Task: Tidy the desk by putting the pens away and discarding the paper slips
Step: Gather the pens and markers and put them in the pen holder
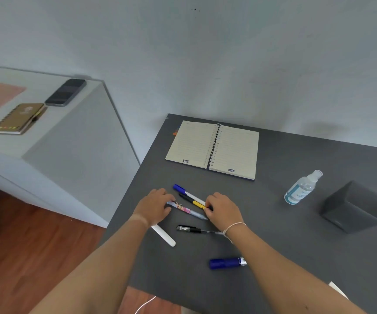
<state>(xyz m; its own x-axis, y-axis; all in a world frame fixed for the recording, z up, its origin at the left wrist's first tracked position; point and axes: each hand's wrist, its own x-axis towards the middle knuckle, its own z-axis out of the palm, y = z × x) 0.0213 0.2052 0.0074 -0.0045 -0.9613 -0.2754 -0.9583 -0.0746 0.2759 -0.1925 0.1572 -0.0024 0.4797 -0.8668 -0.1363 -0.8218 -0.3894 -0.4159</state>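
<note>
Landmark: the open spiral notebook (212, 149) at the far edge of the dark grey desk (284, 245).

Nearest the viewer, well in front of the notebook, a blue marker (227, 263) lies partly hidden under the right forearm. Further in, a white pen (163, 235) lies on the notebook's near left side, partly under the left wrist, and a black pen (196, 230) lies just right of it, its tip running under the right wrist.

Closer to the notebook, both hands rest over a cluster of three pens. The left hand (153, 206) has its fingers curled down onto the clip end of a patterned pen (188, 210). The right hand (222, 210) has its fingers curled over the other ends of the pens, pinching at the black-and-yellow pen (193, 202); a blue-and-white pen (186, 192) lies just behind, nearest the notebook.

Right of the notebook stand a clear spray bottle (301, 189) and, beyond it, a dark grey box (355, 208). Left of the notebook, on a white cabinet (58, 132), lie a brown notepad (20, 118) and a phone (66, 92).
</note>
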